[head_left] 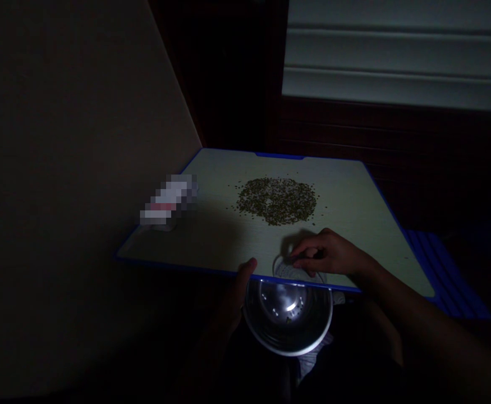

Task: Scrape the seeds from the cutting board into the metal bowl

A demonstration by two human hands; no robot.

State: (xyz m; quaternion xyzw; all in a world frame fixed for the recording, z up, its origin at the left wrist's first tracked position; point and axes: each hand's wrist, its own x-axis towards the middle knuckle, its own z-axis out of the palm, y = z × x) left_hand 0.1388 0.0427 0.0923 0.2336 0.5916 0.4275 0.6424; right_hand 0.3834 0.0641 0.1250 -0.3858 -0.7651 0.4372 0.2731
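My right hand (331, 253) is closed in a pinch at the rim of a clear, round, shallow dish (285, 270), low over the front edge of a pale tabletop (211, 241) with a blue border. My left hand (240, 289) hooks its thumb over that front edge; its other fingers are hidden below, beside the bowl. Under the edge, between my hands, a shiny metal bowl (289, 342) faces up with a few small bits inside. Beyond my right hand, a loose patch of small greenish-brown seeds (276, 201) lies spread on the tabletop.
A blurred-out whitish item with a red patch (165, 205) rests at the tabletop's left side. A plain wall (81, 112) borders the left. Blue slatted material (434, 264) shows at right, and pale horizontal panels (397, 56) stand behind. The room is very dark.
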